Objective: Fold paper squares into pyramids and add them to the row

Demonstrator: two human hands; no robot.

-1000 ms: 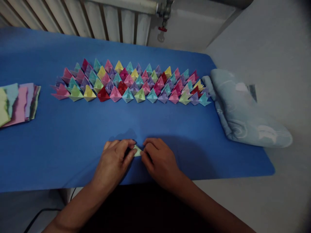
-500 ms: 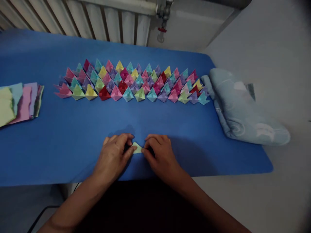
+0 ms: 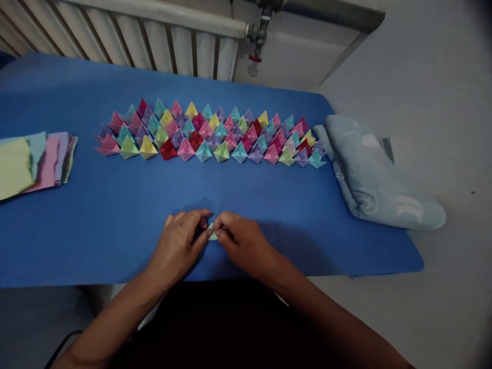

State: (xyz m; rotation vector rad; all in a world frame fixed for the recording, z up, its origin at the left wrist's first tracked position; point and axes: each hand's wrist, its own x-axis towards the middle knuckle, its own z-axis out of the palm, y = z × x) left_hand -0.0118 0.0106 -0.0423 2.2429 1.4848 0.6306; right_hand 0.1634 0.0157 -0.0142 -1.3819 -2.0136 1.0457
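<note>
A small pale green piece of folded paper (image 3: 212, 236) is at the near part of the blue table, between my two hands. My left hand (image 3: 183, 238) pinches its left side between thumb and fingers. My right hand (image 3: 240, 237) is closed over its right side, the thumb and index finger pressed together on it. Much of the paper is hidden by my fingertips. Beyond my hands, several small folded paper shapes (image 3: 203, 151) in pink, blue, green, yellow, red and purple stand in rows.
Stacked coloured paper sheets (image 3: 15, 163) lie at the left of the blue table (image 3: 134, 205). A folded grey-blue cloth (image 3: 376, 174) rests over the right end. Behind the table are a white radiator (image 3: 161, 41) and a valve with a red handle (image 3: 255, 58).
My right hand has moved left and closed over the paper's right side, covering more of it. My left hand keeps its grip. The camera view has shifted slightly.
</note>
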